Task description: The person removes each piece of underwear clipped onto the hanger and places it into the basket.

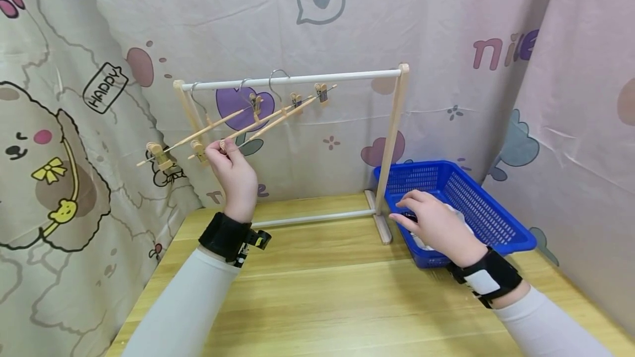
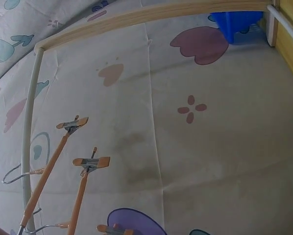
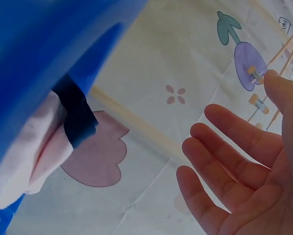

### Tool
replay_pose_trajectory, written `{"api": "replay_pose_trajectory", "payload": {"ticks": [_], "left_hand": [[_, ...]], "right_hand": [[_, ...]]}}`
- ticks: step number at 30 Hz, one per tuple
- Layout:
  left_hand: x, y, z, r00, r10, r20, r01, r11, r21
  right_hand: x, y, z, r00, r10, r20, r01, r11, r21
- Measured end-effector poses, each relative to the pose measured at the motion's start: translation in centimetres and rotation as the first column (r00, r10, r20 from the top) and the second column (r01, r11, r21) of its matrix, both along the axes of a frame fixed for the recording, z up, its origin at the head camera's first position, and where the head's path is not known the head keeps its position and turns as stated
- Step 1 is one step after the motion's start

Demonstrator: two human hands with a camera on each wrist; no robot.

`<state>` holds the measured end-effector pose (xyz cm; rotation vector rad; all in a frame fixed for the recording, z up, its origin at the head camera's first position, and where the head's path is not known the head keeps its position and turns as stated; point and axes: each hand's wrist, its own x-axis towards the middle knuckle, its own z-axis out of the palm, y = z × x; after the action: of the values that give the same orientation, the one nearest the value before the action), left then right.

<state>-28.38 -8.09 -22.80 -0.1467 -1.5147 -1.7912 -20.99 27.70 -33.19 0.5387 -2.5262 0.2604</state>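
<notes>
L hand (image 1: pixel 233 172) pinches the near clip end of 1 of 3 clip hangers (image 1: pixel 278 117) on the rack (image 1: pixel 297 79) upper-center, likely light, stiff, swingy, best held by bar; R hand (image 1: pixel 436 225) fingers relaxed, empty over 1 blue basket (image 1: pixel 496 225) w/ soft white cloth (image 3: pixel 38 147), right-center.

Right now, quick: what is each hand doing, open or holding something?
Left hand: fingers pinch the clip at the low end of a wooden hanger.
Right hand: open, fingers straight, over the blue basket, holding nothing.
</notes>
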Motion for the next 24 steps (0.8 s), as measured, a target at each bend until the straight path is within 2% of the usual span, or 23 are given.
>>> {"api": "replay_pose_trajectory", "payload": {"ticks": [9, 20, 24], "left_hand": [[-0.53, 0.34, 0.08, 1.0, 0.003, 0.021, -0.003, 1.0, -0.007], [-0.8, 0.22, -0.55, 1.0, 0.006, 0.025, -0.005, 0.999, -0.034], [-0.81, 0.02, -0.77, 1.0, 0.015, 0.019, -0.014, 0.998, -0.069]], "right_hand": [[0.04, -0.18, -0.47, 1.0, 0.013, 0.003, -0.013, 1.0, -0.016], [0.09, -0.34, -0.53, 1.0, 0.022, 0.009, -0.022, 1.0, -0.018], [0.11, -0.38, -0.64, 1.0, 0.026, 0.012, -0.026, 0.999, -0.02]]}}
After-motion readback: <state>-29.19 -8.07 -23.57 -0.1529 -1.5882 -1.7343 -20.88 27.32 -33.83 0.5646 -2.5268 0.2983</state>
